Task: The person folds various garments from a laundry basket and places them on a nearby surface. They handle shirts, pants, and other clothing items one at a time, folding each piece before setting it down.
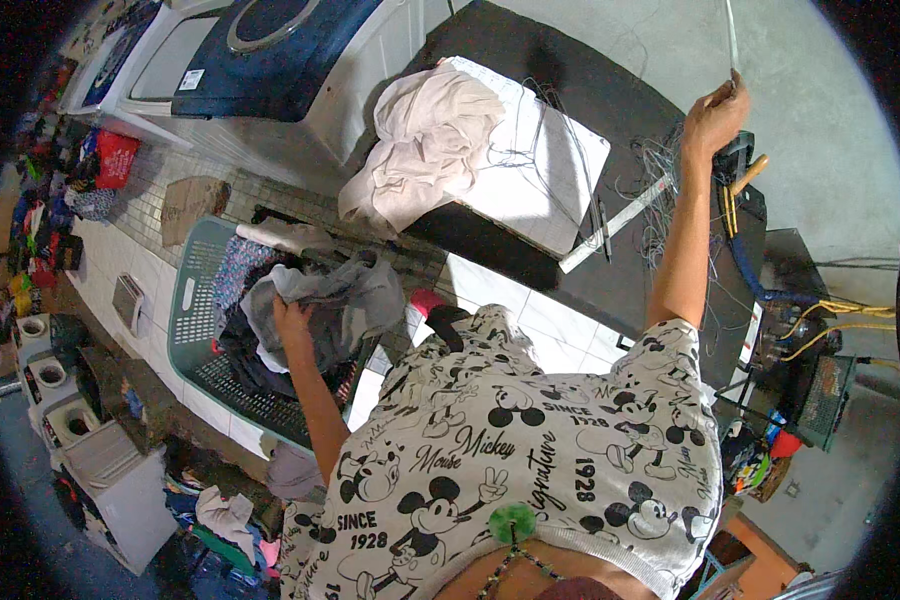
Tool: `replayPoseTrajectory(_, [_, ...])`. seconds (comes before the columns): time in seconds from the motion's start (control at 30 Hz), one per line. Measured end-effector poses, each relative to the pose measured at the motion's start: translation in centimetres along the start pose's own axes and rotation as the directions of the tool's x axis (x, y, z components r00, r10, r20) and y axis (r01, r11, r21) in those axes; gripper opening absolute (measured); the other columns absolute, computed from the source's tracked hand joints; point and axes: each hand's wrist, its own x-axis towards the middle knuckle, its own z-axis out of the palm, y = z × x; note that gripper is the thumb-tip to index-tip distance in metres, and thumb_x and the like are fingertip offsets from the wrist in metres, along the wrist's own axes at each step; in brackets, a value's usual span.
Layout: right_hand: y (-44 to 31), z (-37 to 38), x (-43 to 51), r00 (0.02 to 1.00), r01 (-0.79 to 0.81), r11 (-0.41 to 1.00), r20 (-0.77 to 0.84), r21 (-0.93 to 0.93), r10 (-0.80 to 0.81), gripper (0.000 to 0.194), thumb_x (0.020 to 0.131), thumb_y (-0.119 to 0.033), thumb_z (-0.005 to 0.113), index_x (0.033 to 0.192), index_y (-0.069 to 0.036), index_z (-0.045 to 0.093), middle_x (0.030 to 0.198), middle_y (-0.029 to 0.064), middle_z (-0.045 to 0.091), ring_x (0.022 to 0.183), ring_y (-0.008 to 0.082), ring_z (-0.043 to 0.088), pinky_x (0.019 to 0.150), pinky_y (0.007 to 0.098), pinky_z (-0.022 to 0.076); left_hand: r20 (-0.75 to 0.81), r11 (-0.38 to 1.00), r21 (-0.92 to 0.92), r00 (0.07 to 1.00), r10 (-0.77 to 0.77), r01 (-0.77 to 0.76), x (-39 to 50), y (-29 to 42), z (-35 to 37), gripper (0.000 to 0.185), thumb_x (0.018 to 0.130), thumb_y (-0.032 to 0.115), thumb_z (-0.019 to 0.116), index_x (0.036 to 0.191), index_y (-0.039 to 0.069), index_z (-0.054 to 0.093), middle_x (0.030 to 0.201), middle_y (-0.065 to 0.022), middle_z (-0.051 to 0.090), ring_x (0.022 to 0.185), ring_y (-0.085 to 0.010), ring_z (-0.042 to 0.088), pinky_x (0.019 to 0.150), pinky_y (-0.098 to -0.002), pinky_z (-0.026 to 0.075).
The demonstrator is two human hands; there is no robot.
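My left hand (294, 322) grips a bunched grey cloth (360, 292) above a grey-green plastic laundry basket (187, 330). Dark clothes and a blue patterned fabric (241, 262) lie heaped in that basket. Raised at the upper right, my right hand (716, 116) holds the lower end of a thin white rod or cord (733, 37), whose top runs out of view. Below this hand is a dark tabletop (630, 112) with tangled wires (652, 210). A crumpled beige cloth (435, 135) covers part of a white board (525, 165) on the table.
A washing machine (270, 60) with a dark top stands at the upper left. A ruler-like white strip (615, 225) lies near the table's front edge. Beside my right forearm is a wooden-handled tool (750, 174). More clothes (225, 525) are piled at the lower left.
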Motion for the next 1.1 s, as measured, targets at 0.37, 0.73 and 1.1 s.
replayPoseTrajectory(0.37, [-12.1, -6.9, -2.0, 0.31, -0.739, 0.594, 0.943, 0.319, -0.12, 0.024, 0.086, -0.028, 0.05, 0.088, -0.007, 0.061, 0.064, -0.0036, 0.047, 0.054, 0.0036, 0.037, 0.05, 0.0203, 0.0285, -0.122, 0.862, 0.258, 0.87, 0.477, -0.436, 2.0, 3.0, -0.1, 0.018, 0.077, 0.005, 0.058, 0.095, 0.003, 0.058, 0.077, 0.0008, 0.053, 0.07, -0.0086, 0.048, 0.066, -0.0228, 0.04])
replayPoseTrajectory(0.73, [-28.8, -10.3, -17.5, 0.082, -0.636, 0.457, 0.644, 0.621, -0.761, 0.019, 0.089, -0.013, 0.045, 0.081, 0.003, 0.052, 0.071, 0.0111, 0.052, 0.061, 0.0175, 0.046, 0.057, 0.0305, 0.0382, -0.29, 0.873, 0.311, 0.837, 0.465, -0.377, -1.2, 8.1, 2.4, 0.017, 0.074, 0.003, 0.061, 0.09, 0.003, 0.056, 0.07, 0.0015, 0.046, 0.061, -0.006, 0.041, 0.054, -0.0195, 0.036])
replayPoseTrajectory(1.1, [-37.3, -9.6, -23.2, 0.253, -0.847, 0.278, 0.803, 0.454, -0.54, 0.021, 0.094, -0.02, 0.04, 0.083, -0.003, 0.049, 0.059, 0.0008, 0.041, 0.048, 0.0082, 0.04, 0.041, 0.0256, 0.0323, -0.237, 0.637, 0.591, 0.648, 0.723, -0.495, -6.9, 12.9, 5.9, 0.041, 0.065, -0.006, 0.054, 0.105, 0.0, 0.05, 0.098, -0.0164, 0.049, 0.092, -0.0335, 0.047, 0.083, -0.0358, 0.038])
